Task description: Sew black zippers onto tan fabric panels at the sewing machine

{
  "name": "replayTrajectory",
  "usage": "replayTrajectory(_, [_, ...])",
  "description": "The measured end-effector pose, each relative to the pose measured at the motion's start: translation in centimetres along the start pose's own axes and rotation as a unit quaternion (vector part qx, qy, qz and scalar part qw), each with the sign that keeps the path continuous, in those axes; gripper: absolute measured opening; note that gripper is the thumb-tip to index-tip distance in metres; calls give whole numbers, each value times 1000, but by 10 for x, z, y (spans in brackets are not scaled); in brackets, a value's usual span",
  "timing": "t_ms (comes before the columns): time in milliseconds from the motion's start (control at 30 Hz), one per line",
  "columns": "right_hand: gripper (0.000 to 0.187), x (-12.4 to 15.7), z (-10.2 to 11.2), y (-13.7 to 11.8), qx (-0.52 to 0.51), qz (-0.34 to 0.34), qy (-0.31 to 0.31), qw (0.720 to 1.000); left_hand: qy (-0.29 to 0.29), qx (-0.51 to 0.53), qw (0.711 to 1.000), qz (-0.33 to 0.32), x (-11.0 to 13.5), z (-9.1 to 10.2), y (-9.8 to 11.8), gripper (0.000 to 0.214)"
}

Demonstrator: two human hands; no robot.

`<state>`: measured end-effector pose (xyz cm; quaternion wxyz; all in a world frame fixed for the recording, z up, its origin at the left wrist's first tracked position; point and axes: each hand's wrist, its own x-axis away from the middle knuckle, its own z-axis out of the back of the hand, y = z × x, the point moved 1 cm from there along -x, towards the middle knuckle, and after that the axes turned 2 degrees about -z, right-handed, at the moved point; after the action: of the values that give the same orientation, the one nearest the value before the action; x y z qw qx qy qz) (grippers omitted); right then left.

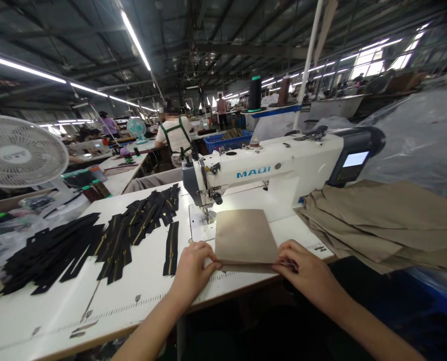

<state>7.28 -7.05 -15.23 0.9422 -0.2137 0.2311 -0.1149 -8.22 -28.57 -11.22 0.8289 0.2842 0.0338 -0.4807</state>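
Note:
A tan fabric panel point(246, 235) lies folded along its near edge on the sewing machine's bed, just right of the needle area. My left hand point(195, 268) pinches the near left corner of this panel between thumb and fingers. At the near right corner, my right hand point(302, 268) has its fingers closed on the cloth, and a small dark reddish item shows under them, too hidden to name. The white sewing machine point(257, 168) stands behind the panel, its presser foot point(209, 216) close to the far left corner. A single black zipper point(170, 249) lies left of my left hand.
Black zippers with gold teeth point(140, 220) lie in a spread pile on the left of the table point(133, 311). Stacked tan fabric pieces point(389, 215) overhang the table at right. A white fan point(20, 153) stands far left. A seated person point(176, 133) is beyond the machine.

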Motion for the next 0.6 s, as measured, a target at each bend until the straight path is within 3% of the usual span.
replayTrajectory(167, [27, 2, 6, 11, -46, -41, -29, 998, -5, 0, 1000, 7, -1, -1, 1, 13])
replayTrajectory(267, [30, -1, 7, 8, -15, -54, -31, 998, -12, -19, 1000, 7, -1, -2, 1, 13])
replayTrajectory(433, [13, -4, 7, -1, 63, -58, 1, 996, -21, -45, 998, 32, -2, -6, 4, 7])
replayTrajectory(500, [7, -2, 8, -4, 52, -34, 4, 998, 1, -63, 998, 8, -2, -8, 7, 14])
replayTrajectory(600, [23, 3, 8, -6, 53, 16, 15, 998, 18, -122, 988, -96, -3, -12, 12, 28])
